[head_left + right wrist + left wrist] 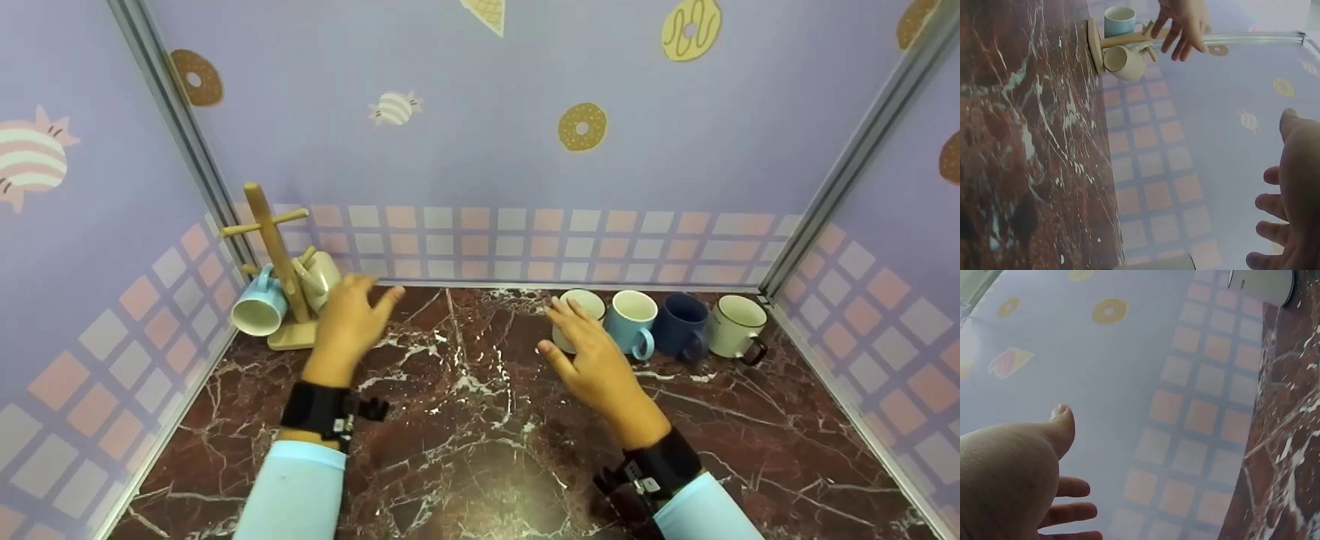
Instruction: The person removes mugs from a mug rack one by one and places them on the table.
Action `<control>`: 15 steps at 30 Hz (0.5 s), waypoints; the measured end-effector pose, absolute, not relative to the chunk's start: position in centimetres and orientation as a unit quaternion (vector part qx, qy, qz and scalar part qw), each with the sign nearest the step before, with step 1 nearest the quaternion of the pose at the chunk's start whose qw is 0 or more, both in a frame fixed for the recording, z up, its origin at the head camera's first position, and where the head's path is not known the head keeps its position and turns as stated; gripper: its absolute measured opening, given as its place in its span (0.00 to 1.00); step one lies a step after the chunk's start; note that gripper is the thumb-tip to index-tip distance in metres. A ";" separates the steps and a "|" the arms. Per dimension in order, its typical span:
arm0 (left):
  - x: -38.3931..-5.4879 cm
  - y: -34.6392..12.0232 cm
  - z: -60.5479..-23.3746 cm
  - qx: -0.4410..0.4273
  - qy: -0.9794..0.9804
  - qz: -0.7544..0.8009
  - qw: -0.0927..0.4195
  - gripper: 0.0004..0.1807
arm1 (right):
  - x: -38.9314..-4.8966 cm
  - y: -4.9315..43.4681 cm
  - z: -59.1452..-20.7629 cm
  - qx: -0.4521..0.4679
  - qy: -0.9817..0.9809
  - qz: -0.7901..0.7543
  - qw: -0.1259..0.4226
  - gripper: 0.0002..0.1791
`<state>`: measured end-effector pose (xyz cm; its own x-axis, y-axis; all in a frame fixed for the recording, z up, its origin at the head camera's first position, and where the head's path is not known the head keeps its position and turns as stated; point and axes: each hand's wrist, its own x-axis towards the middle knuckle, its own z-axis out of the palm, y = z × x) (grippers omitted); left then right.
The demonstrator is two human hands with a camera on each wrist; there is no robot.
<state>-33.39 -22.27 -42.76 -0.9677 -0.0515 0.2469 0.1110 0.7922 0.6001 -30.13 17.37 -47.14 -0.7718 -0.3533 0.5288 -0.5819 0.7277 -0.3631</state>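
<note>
In the head view my left hand (351, 322) hovers just right of a wooden mug tree (274, 240), fingers spread and holding nothing. On the tree's lower pegs hang a light blue mug (259, 309) and a cream mug (321, 274), the latter partly behind that hand. My right hand (592, 364), fingers extended, is over the front of a white mug (583, 304) and hides part of it. Beside that mug stand a light blue mug (630, 319), a dark blue mug (680, 324) and a cream mug with a black handle (736, 326), in a row.
A dark red marbled tabletop (465, 420) lies under everything. Purple walls (480, 142) with a checked band close it in at the back and both sides. The mug tree stands at the back left corner, its upper pegs bare.
</note>
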 end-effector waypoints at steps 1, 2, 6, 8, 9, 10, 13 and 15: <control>-33.5 -22.6 -42.3 -0.012 -0.938 -0.317 0.136 0.47 | -30.0 17.3 -47.2 0.262 -0.906 0.258 0.211 0.35; -33.5 -22.9 -42.0 -0.008 -0.938 -0.312 0.150 0.46 | -29.9 17.3 -47.2 0.264 -0.908 0.251 0.206 0.35; -33.8 -24.0 -40.4 0.016 -0.936 -0.288 0.201 0.41 | -29.5 17.0 -47.4 0.280 -0.915 0.223 0.185 0.37; -34.1 -24.7 -39.5 0.037 -0.934 -0.280 0.219 0.39 | -29.4 16.7 -47.5 0.289 -0.917 0.209 0.180 0.38; -34.2 -25.0 -38.9 0.052 -0.931 -0.282 0.228 0.39 | -29.2 16.6 -47.4 0.294 -0.917 0.203 0.179 0.38; -34.4 -25.4 -38.4 0.067 -0.926 -0.288 0.235 0.38 | -29.2 16.4 -47.4 0.300 -0.916 0.197 0.180 0.38; -34.9 -26.8 -36.9 0.108 -0.906 -0.307 0.270 0.32 | -28.9 16.0 -47.4 0.321 -0.910 0.186 0.187 0.39; -35.1 -28.0 -36.0 0.129 -0.897 -0.301 0.297 0.29 | -28.7 15.6 -47.4 0.337 -0.905 0.175 0.192 0.39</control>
